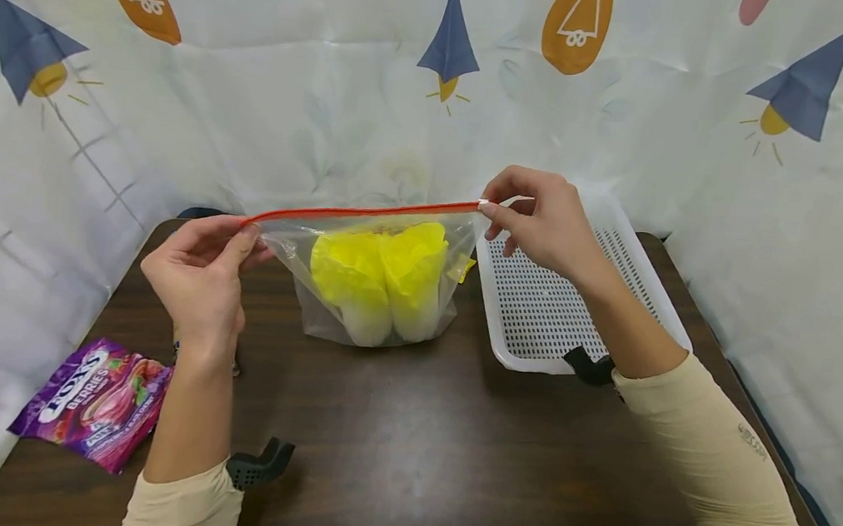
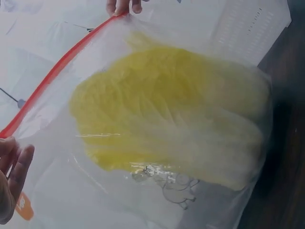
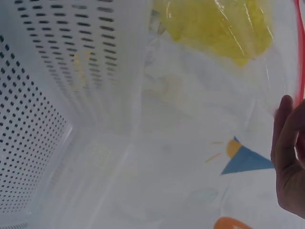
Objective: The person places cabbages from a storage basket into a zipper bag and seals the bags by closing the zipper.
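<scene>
A clear zip bag (image 1: pixel 293 264) with a red zip strip (image 1: pixel 366 210) hangs upright between both hands, its bottom at or just above the table. Two yellow-and-white napa cabbages (image 1: pixel 411 275) are inside it, side by side. My left hand (image 1: pixel 198 273) pinches the bag's left top corner between thumb and fingers. At the opposite end of the strip, my right hand (image 1: pixel 541 219) pinches a small white slider (image 1: pixel 482 205). In the left wrist view the cabbages (image 2: pixel 162 109) fill much of the bag; the right wrist view shows the right hand (image 3: pixel 290 157) only partly.
Behind and below my right forearm stands a white perforated basket (image 1: pixel 497 324). A purple candy bag (image 1: pixel 104 402) lies at the table's left, beside my left forearm. Some small object near my left wrist is mostly hidden. A printed white curtain (image 1: pixel 375 100) closes off the back.
</scene>
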Demonstrator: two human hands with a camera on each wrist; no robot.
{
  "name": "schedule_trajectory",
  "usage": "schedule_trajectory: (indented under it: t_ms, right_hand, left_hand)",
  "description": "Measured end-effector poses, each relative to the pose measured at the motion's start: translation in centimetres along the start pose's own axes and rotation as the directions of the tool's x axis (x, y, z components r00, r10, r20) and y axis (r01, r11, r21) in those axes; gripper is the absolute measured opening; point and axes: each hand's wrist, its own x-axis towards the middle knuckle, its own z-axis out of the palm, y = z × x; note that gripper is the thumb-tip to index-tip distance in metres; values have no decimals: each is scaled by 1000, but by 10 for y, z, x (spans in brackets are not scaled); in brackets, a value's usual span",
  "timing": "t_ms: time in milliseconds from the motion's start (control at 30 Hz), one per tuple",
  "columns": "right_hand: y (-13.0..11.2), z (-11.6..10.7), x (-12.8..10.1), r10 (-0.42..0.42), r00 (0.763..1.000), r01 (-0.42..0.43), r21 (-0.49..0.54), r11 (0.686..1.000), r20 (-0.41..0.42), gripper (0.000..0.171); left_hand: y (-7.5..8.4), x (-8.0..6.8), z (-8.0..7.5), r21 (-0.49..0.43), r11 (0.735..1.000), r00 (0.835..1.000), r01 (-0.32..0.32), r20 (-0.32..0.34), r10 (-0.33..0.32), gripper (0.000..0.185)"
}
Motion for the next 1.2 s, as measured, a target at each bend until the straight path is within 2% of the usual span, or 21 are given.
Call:
schedule_trajectory:
  t_ms: [100,200,267,400,500,600,667,733,833,933,1000,1033,1100,1200]
  right_hand:
    - [-5,1,10,43,999,-47,134,990,29,11]
    - [-10,2,23,95,995,-101,210,973,41,12]
    - [-13,4,32,124,991,-132,217,967,52,12]
    - [-16,10,51,146,988,-155,202,967,56,12]
    - [-15,15,64,125,992,-128,181,975,28,9]
    - [-12,20,71,53,999,-52,117,992,-3,6]
    - [-8,23,73,5,1000,-5,57,998,-2,4]
    - [-3,26,71,-21,999,21,-10,1000,26,3]
    - [3,28,64,2,995,7,-90,996,103,3]
    - [4,25,50,39,982,-12,-149,989,183,4]
    - [2,23,38,52,970,-8,-182,983,238,6]
    - [2,23,33,57,962,-3,-198,980,269,5]
    - [2,23,20,61,942,24,-248,968,329,4]
    - [7,28,4,42,913,104,-331,938,405,2]
  left_hand:
    - [6,9,-1,41,997,998,58,7,-59,33]
    - [11,21,0,77,986,989,149,13,-150,30]
    - [13,29,1,87,974,977,209,15,-211,27]
    - [11,46,2,58,961,962,271,25,-273,23]
    - [5,57,4,0,969,968,247,41,-247,23]
    - [-4,64,3,-30,986,984,167,62,-164,24]
    - [-11,65,-2,-23,993,989,118,88,-115,24]
    - [-17,62,-10,17,996,987,82,135,-84,22]
    - [-21,51,-25,100,993,973,58,215,-79,17]
    - [-15,37,-40,218,976,946,28,309,-96,14]
    - [-6,27,-50,327,945,917,4,376,-134,14]
    - [-1,22,-55,381,925,897,-11,413,-159,14]
    - [9,11,-65,498,864,846,-70,489,-213,11]
    - [19,-4,-77,624,756,766,-199,580,-277,17]
